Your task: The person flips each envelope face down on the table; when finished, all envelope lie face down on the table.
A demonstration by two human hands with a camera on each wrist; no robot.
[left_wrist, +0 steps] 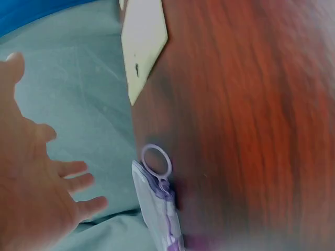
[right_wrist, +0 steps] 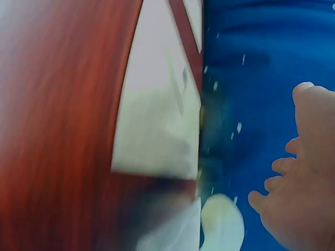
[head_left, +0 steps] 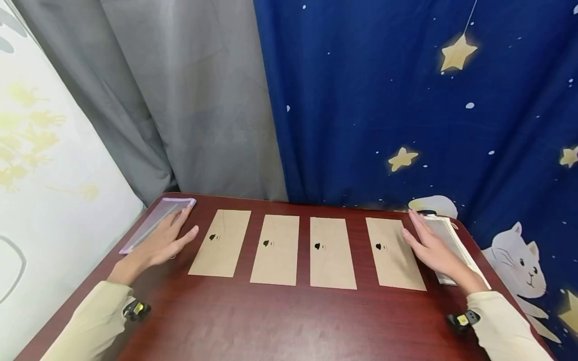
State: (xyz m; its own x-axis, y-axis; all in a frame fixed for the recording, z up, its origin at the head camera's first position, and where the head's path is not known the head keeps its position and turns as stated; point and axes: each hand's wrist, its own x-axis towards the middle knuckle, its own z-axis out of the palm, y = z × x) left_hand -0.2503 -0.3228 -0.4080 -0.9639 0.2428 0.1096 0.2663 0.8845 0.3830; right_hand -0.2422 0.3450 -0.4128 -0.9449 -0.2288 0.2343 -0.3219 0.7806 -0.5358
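Observation:
Several tan paper rectangles, each with a small black hat print, lie in a row on the dark red table; the leftmost paper [head_left: 226, 250] and the rightmost paper [head_left: 390, 265] are closest to the hands. My left hand [head_left: 162, 243] hovers with fingers extended over a purple-edged zip pouch [head_left: 155, 215], whose ring pull [left_wrist: 157, 159] shows in the left wrist view. Over on the right, my right hand [head_left: 435, 253] is held flat-fingered between the rightmost paper and a white-edged mesh pouch [head_left: 444, 230], partly covering both. Neither hand holds anything.
The reddish wooden table [head_left: 289, 326] stretches toward me. Behind it hang a grey curtain [head_left: 217, 125] and a blue star-patterned curtain [head_left: 361, 100]. A white printed panel [head_left: 58, 175] stands along the left side.

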